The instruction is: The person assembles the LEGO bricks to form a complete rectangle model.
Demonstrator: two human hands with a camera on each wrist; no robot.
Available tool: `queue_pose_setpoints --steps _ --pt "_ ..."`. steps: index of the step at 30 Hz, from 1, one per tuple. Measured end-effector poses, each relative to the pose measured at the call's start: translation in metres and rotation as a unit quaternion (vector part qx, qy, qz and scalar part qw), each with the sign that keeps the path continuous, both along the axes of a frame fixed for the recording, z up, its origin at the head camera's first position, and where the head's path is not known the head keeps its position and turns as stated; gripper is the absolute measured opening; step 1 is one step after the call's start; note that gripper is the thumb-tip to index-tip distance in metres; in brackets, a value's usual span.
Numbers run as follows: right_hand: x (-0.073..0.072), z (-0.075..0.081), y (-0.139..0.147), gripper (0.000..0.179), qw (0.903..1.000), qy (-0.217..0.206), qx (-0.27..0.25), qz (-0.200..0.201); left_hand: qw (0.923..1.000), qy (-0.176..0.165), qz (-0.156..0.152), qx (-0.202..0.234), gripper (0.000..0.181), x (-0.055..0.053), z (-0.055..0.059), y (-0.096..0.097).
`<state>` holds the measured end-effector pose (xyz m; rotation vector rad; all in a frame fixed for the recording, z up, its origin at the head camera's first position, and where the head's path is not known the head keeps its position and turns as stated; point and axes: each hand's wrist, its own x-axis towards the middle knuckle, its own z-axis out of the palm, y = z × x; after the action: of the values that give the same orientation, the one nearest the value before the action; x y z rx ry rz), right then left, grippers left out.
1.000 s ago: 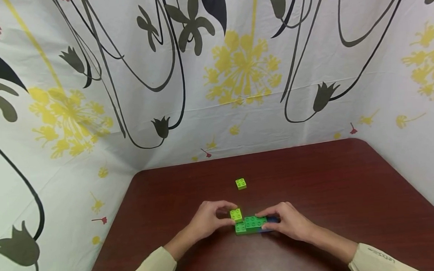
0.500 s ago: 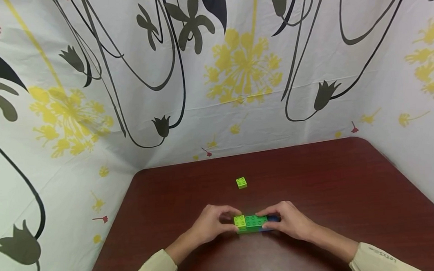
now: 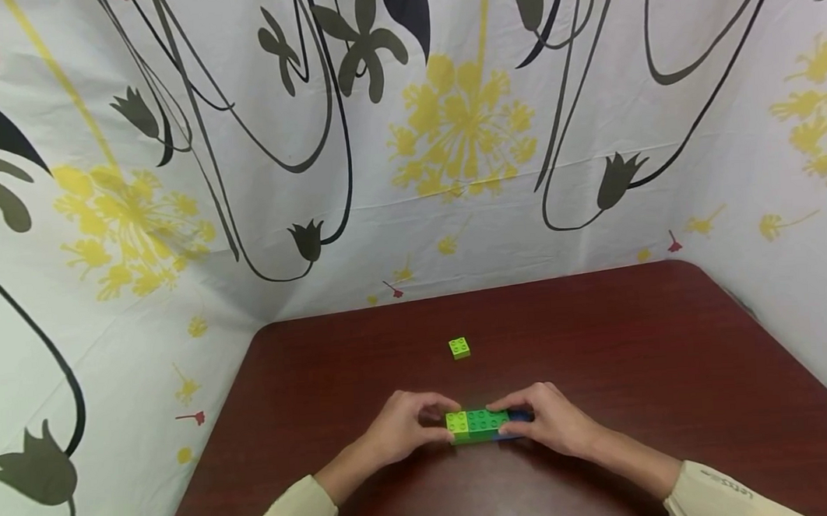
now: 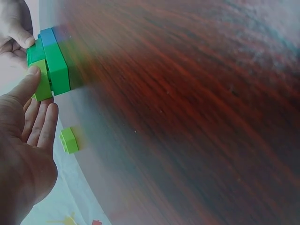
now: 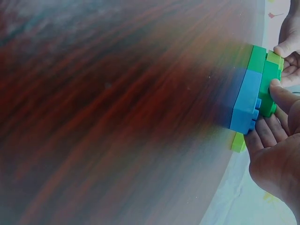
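In the head view my left hand (image 3: 401, 428) pinches a lime-green 2x2 toy brick (image 3: 457, 422) between thumb and fingers. That brick sits at the left end of a built row, level with a longer green brick (image 3: 488, 421). My right hand (image 3: 561, 423) grips the green brick from the other side. Beneath these lies a lower layer, a green brick (image 4: 59, 70) joined end to end with a blue brick (image 5: 245, 101). A thin gap with studs shows under the lime brick in the left wrist view. The blue brick's right end has bare studs in the right wrist view.
A second lime-green 2x2 brick (image 3: 459, 348) lies alone on the dark red-brown table (image 3: 600, 334), beyond the hands. Patterned white cloth (image 3: 483, 239) hangs behind and at both sides of the table.
My left hand has brought the lime brick down and slightly right, from above the lower green brick onto its left end. My right hand has stayed in place on the green brick.
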<state>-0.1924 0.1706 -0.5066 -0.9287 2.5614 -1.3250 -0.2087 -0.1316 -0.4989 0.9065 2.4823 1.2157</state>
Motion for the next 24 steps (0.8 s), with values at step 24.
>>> queue_pose_setpoints --steps 24 --pt "0.0019 0.0020 -0.0016 0.030 0.9999 0.010 0.001 -0.004 0.9998 0.005 -0.002 -0.018 0.036 -0.0009 -0.0007 0.0001"
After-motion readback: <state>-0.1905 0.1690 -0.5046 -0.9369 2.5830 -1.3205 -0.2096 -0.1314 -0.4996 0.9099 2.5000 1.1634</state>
